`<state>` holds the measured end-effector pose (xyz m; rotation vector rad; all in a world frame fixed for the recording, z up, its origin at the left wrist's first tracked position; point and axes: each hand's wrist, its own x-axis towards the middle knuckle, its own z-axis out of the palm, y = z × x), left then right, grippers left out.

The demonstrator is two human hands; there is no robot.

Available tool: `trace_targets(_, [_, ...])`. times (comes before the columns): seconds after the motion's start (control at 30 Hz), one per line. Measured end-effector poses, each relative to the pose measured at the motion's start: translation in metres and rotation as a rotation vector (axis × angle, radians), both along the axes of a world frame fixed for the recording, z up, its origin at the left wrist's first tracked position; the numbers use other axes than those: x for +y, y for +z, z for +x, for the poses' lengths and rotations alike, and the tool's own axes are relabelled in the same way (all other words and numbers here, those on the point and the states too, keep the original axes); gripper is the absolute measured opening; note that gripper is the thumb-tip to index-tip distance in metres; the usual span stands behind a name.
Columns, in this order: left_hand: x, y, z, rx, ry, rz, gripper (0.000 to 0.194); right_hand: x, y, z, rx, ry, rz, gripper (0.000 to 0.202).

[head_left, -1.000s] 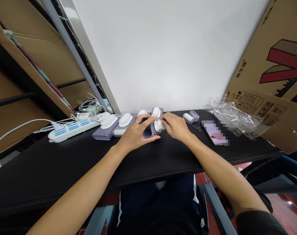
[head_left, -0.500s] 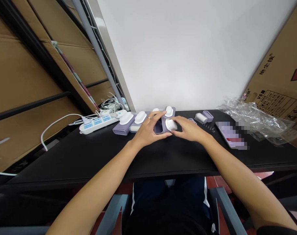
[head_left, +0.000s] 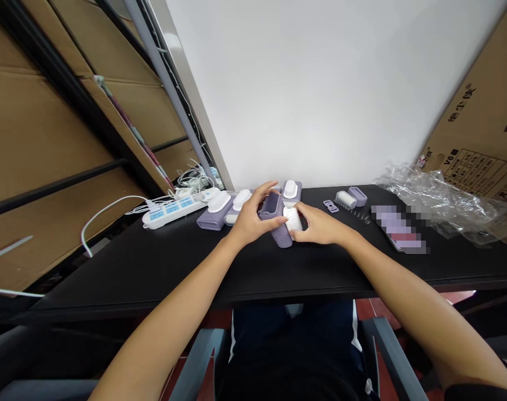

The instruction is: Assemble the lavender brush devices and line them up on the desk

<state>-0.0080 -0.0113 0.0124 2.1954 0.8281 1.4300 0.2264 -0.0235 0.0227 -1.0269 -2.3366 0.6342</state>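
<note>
A purple housing with an open dark recess is tilted up in the grip of my left hand, thumb on its near side and fingers around its far side. My right hand pinches a white ribbed part between thumb and index finger, against the right side of the housing. Behind them stands a purple unit with a white oval top. To the left, more purple units with white tops sit side by side on the black table.
At the left lies a white power strip with tangled cables. On the right are a small purple plate, a white cylinder, a purple cap, springs, a phone and clear plastic wrapping.
The purple housing has been tipped up, so its perforated lower side now shows. My right hand and the white ribbed part have shifted slightly nearer. The view has moved a little.
</note>
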Motion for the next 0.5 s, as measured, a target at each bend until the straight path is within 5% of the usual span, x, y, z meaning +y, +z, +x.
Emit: trace_targets(0.5, [-0.003,0.002,0.007,0.026,-0.110,-0.329,0.112,0.016,-0.021,-0.001,0.289,0.014,-0.201,0.040])
